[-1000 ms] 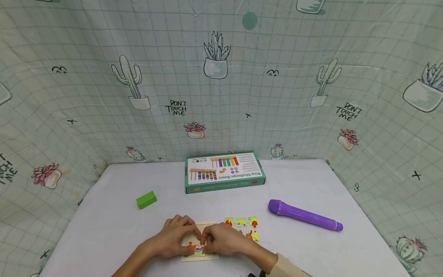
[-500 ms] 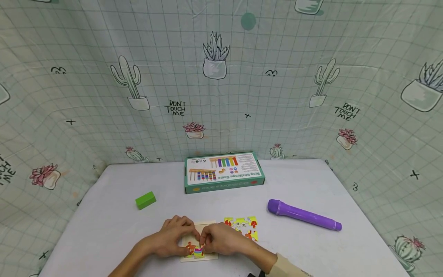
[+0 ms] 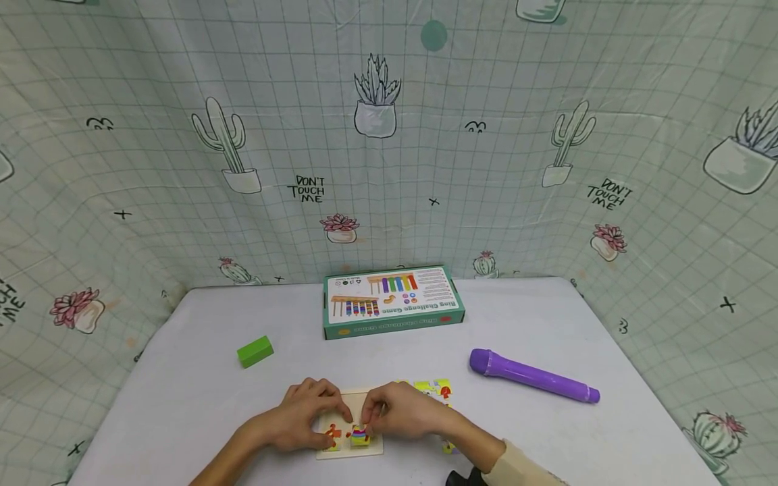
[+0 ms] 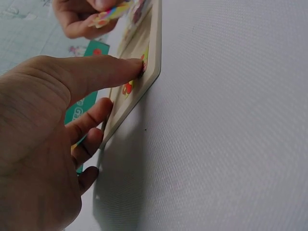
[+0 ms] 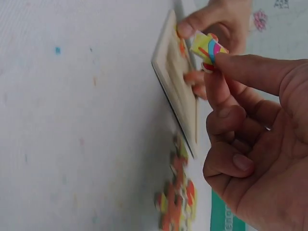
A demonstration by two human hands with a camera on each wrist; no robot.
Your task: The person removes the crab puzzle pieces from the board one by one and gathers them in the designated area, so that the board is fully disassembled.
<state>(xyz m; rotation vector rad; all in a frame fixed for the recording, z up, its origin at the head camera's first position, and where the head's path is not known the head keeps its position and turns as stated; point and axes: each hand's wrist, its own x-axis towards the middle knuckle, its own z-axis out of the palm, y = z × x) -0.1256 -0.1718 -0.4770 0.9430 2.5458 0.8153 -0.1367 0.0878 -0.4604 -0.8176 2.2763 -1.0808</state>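
A shallow wooden puzzle tray (image 3: 349, 455) lies near the table's front. My left hand (image 3: 304, 417) is at its left side, the thumb pressing a red and yellow puzzle piece (image 3: 333, 430) in the near left corner. In the left wrist view the other fingers (image 4: 91, 118) are spread loosely along the tray's edge. My right hand (image 3: 401, 412) pinches a rainbow-striped puzzle piece (image 5: 206, 47) between thumb and index finger, raised above the tray. Its other fingers curl inward. More puzzle pieces (image 5: 178, 204) lie right of the tray, partly behind the right hand in the head view.
Behind the tray stands a green and white game box (image 3: 394, 302). A green block (image 3: 255, 352) lies to the left, and a purple toy microphone (image 3: 535, 376) to the right. A patterned cloth (image 3: 389, 169) hangs behind and beside the white table (image 3: 200, 378).
My right hand has lifted the striped piece off the tray beside the corner piece and shifted slightly right with it. The left hand has stayed in place.
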